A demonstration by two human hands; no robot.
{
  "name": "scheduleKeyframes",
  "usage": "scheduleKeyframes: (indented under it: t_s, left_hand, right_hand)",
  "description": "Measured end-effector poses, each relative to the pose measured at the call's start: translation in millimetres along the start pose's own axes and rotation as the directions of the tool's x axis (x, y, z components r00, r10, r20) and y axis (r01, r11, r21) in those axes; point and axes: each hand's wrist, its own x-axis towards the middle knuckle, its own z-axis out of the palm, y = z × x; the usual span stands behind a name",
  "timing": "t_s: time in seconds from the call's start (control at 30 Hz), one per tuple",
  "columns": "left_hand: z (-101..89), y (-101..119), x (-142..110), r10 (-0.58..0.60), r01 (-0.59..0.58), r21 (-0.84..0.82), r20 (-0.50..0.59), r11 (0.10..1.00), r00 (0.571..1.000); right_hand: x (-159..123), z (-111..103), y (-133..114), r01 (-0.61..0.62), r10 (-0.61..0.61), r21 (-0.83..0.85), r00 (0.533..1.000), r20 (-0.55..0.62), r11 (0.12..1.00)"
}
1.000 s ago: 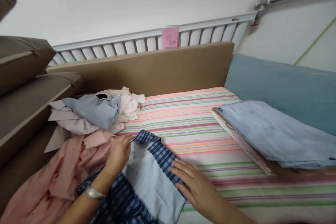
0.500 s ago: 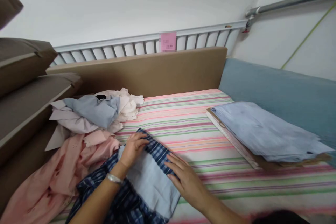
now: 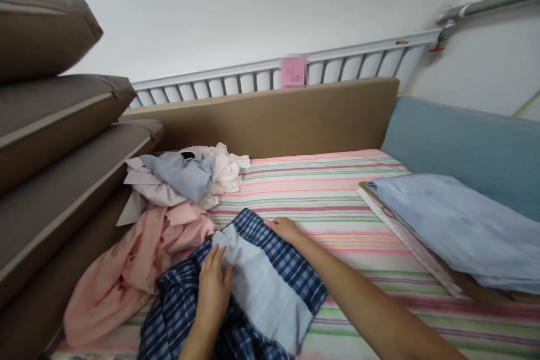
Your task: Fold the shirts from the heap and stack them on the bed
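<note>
A blue checked garment (image 3: 291,267) with a pale blue panel lies on the striped bed sheet (image 3: 337,202) in front of me. My left hand (image 3: 214,287) rests flat on its near left part, fingers stretched out. My right hand (image 3: 287,229) reaches to the garment's far edge and presses on it, fingers mostly hidden behind the hand and the cloth.
A heap of pink, white and grey-blue clothes (image 3: 177,191) lies to the left. Brown cushions (image 3: 54,140) are stacked at the far left. A folded light blue garment (image 3: 459,225) lies on a board at the right, beside a blue cushion (image 3: 468,140). A brown headboard (image 3: 278,115) stands behind.
My left hand has drawn back from the garment's far corner to its near left part. My right hand has moved forward to the far edge. The view has shifted left.
</note>
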Motion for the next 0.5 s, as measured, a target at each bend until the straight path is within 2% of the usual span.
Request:
scheduleKeyframes:
  t_s: [0.1, 0.17, 0.23, 0.33, 0.43, 0.5]
  left_hand:
    - [-4.4, -13.2, -14.9, -0.014, 0.014, 0.020, 0.009, 1.000, 1.000]
    - [-4.6, -14.0, -9.9, 0.006, -0.007, 0.043, 0.018, 0.999, 1.000]
    - [-2.2, -6.6, 8.5, 0.039, -0.040, 0.064, 0.028, 0.997, 0.999]
    - [9.8, 16.0, 47.9, 0.101, -0.110, 0.093, 0.093, 0.990, 0.991]
    - [32.8, 38.6, 76.1, 0.132, -0.162, 0.134, 0.208, 0.978, 0.969]
    - [49.6, 45.2, 81.6, 0.120, -0.174, 0.171, 0.289, 0.970, 0.950]
  right_hand:
    - [8.7, 11.0, -12.6, 0.000, 0.001, -0.037, 1.000, 0.014, 0.999]
    - [5.0, 16.6, -15.4, -0.019, 0.018, -0.058, 1.000, -0.019, 0.998]
    - [-2.5, 20.5, -15.2, -0.057, 0.051, -0.078, 0.996, -0.076, 0.995]
    - [-12.3, 23.6, -14.6, -0.112, 0.097, -0.102, 0.985, -0.143, 0.988]
    - [-13.3, 22.9, -16.5, -0.141, 0.122, -0.119, 0.981, -0.150, 0.983]
    - [-10.7, 19.6, -16.1, -0.141, 0.126, -0.122, 0.984, -0.124, 0.982]
